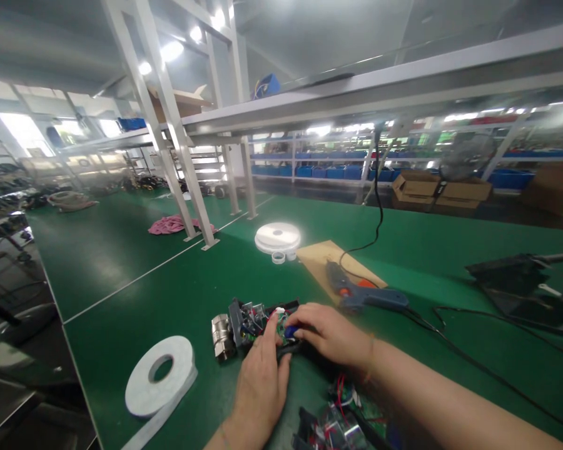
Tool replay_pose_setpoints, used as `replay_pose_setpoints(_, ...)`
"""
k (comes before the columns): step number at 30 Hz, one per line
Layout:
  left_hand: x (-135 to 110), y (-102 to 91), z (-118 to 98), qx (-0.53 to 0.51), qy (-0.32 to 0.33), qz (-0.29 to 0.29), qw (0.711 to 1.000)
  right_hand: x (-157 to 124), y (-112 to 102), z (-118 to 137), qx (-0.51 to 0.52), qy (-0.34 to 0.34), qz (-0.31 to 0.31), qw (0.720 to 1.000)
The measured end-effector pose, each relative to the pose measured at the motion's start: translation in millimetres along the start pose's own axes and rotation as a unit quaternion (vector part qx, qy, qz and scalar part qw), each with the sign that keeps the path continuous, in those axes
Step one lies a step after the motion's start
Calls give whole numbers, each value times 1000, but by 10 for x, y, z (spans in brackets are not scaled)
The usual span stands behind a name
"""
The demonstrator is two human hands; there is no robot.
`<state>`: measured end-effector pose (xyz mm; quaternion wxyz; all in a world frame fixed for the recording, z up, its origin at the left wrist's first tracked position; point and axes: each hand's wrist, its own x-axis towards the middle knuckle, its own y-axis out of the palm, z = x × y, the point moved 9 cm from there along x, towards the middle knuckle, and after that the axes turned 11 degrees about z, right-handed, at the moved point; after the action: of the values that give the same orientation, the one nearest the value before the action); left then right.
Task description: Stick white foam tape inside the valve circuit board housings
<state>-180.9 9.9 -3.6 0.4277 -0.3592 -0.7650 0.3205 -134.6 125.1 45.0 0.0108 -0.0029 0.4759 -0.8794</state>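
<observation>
An opened black electronic device (256,319) with wires and a circuit board lies on the green table. A shiny metal fitting (222,337) sticks out of its left end. My left hand (263,381) grips the device from the near side, its index finger on the board and its thumb along the housing. At the right part of the board, my right hand (326,331) pinches a small blue component (291,331) between thumb and fingers. Below my right forearm sits a second opened assembly (331,428) with red wires, partly hidden.
A white tape roll (185,369) lies at left, another white roll (278,236) farther back. The glue gun (370,295) rests on a cardboard sheet (321,256), its cord trailing right. A black stand (520,287) is at far right. White posts (178,134) carry an overhead shelf.
</observation>
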Motion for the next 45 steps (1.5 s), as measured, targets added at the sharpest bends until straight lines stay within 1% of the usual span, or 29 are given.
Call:
replay_pose_setpoints(3,-2,-50,-28,0,6,-23,1000,13,85,-32,-22,6,11,1000)
replay_pose_setpoints(6,-5,-75,-46,-6,9,-33,999,25,141,-50,-40,12,15,999)
replay_pose_setpoints(14,-38,-111,-65,-23,14,-59,998,33,189,-44,-67,20,7,998)
replay_pose_setpoints(19,-37,-116,-83,9,20,-63,998,35,261,-32,-70,5,7,998)
replay_pose_setpoints(24,-33,-158,-157,37,50,-69,996,-10,285,10,-54,-35,20,998)
replay_pose_setpoints(27,-42,-156,-149,46,44,-79,995,-26,285,12,-37,-55,29,997)
replay_pose_setpoints(30,-57,-158,-134,57,35,-92,994,-13,281,-27,-32,-51,25,998)
replay_pose_setpoints(32,-57,-152,-156,64,47,-89,993,-1,285,-45,-34,-46,22,998)
replay_pose_setpoints(36,-42,-91,-226,93,90,-58,990,-8,287,-47,-50,-33,12,998)
replay_pose_setpoints(39,-40,-53,-220,117,94,-58,987,-44,271,-26,-70,-24,6,997)
replay_pose_setpoints(45,-50,6,-201,139,96,-63,984,-87,239,51,-145,-41,9,989)
